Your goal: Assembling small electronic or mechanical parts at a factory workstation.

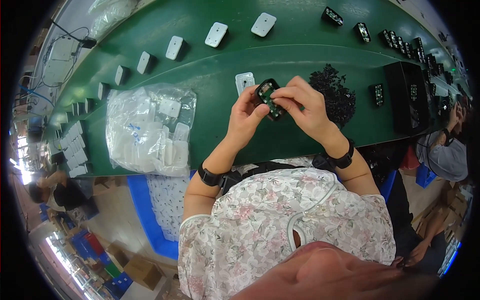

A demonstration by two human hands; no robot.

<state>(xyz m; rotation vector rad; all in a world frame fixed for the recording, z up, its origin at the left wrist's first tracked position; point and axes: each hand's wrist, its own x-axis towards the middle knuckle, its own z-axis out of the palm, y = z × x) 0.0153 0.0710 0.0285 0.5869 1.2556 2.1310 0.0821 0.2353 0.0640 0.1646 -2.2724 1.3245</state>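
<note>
In my left hand (243,120) is a black plastic housing (275,118), tilted, with its open side facing up. A green circuit board (267,93) shows inside it. My right hand (309,107) reaches over from the right, thumb and fingers pinched together at the board's edge. Whatever is between those fingertips is too small or hidden to make out. Just behind the housing lies a white plastic cover (244,80) on the green table (215,130). A pile of small black parts (334,92) lies to the right of my right hand.
At left lies a clear bag of white covers (145,132). White-topped units (216,34) line the far side. Black housings with boards (362,32) stand at far right, near a black box (400,100). A blue bin (145,215) sits below the table edge. Other people work at both sides.
</note>
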